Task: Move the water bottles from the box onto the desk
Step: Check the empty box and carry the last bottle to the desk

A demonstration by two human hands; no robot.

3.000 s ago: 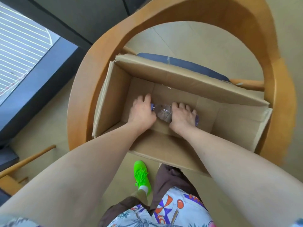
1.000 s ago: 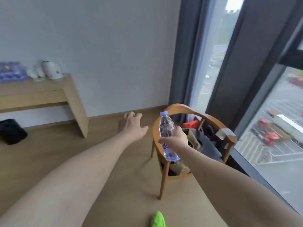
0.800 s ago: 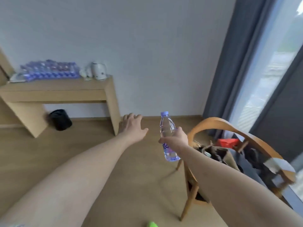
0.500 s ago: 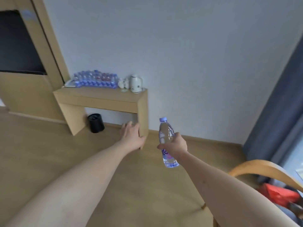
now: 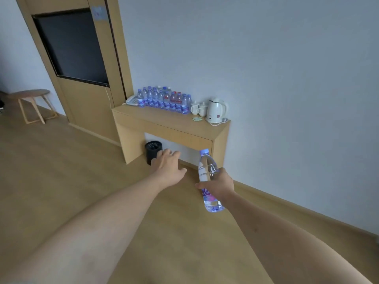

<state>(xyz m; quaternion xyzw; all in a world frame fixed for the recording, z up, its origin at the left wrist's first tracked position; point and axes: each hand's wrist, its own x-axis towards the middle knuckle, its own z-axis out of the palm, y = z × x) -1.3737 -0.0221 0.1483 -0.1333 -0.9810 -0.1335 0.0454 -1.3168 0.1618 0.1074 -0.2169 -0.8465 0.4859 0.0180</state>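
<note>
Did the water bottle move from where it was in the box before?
Yes. The water bottle left the box and is now carried upright in the right hand, out over the floor toward the desk, not yet on it.

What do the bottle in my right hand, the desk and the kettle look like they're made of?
Water bottle: clear thin plastic, see-through, with a blue cap. Desk: light wood-look board, matte, probably laminate. Kettle: glossy white, likely plastic; too small to be sure.
</note>
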